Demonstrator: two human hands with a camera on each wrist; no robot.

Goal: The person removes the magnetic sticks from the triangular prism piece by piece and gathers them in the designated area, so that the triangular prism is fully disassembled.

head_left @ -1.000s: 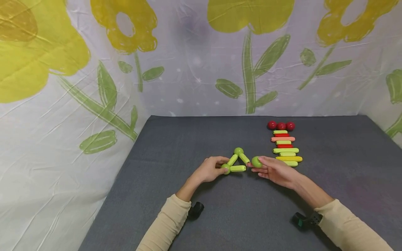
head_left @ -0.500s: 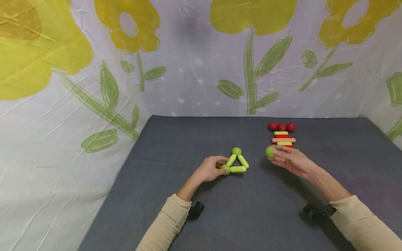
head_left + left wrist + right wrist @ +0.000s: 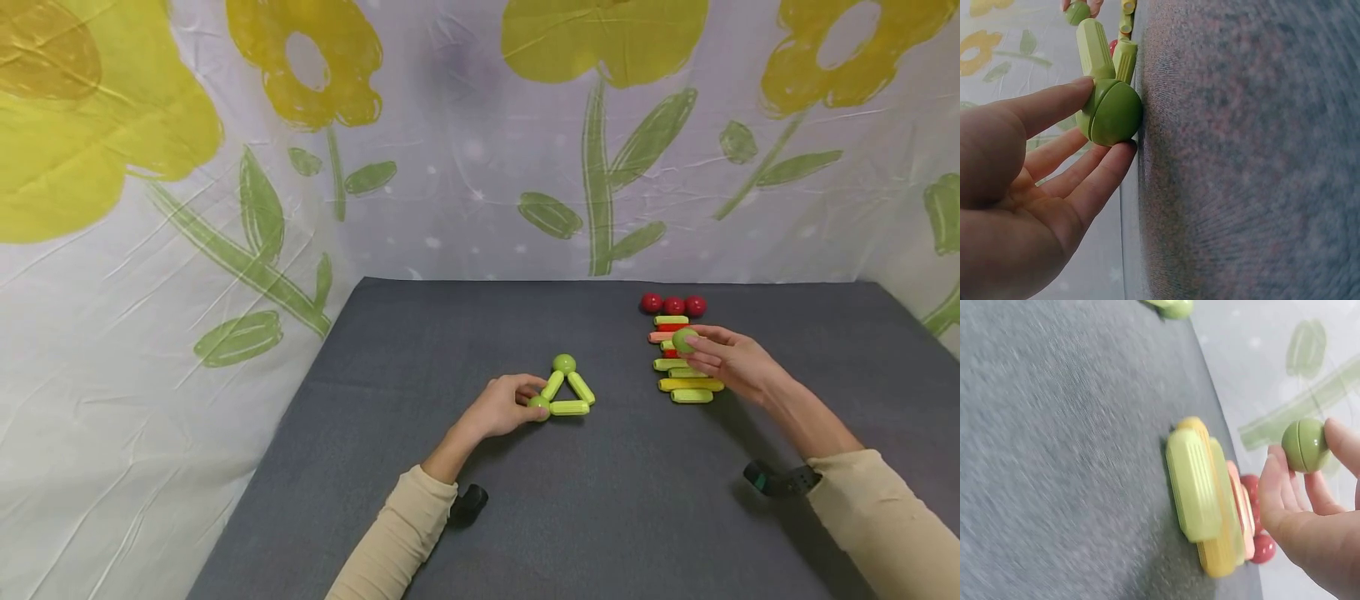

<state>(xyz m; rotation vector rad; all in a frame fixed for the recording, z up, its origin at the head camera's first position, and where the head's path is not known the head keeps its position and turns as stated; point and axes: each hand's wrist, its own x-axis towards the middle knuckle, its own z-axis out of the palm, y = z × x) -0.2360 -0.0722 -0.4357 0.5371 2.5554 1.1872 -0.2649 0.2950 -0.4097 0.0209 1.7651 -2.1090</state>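
My left hand grips a green ball at the near left corner of a small triangle of three light-green rods. Thumb and fingertips sit on either side of that ball in the left wrist view. A second green ball joins two rods at the triangle's far corner; the right corner, where two rods meet, has no ball. Between thumb and fingers, my right hand pinches a loose green ball, held above the row of coloured rods.
Light-green, yellow, red and pink rods lie stacked in a column at the right of the dark table. Three red balls stand beyond them. A flower-printed cloth hangs behind and to the sides.
My right hand has moved away from the triangle, rightward and farther back, carrying its green ball over the rod column. The triangle's right-hand rod ends have come together. My left hand stays in place.
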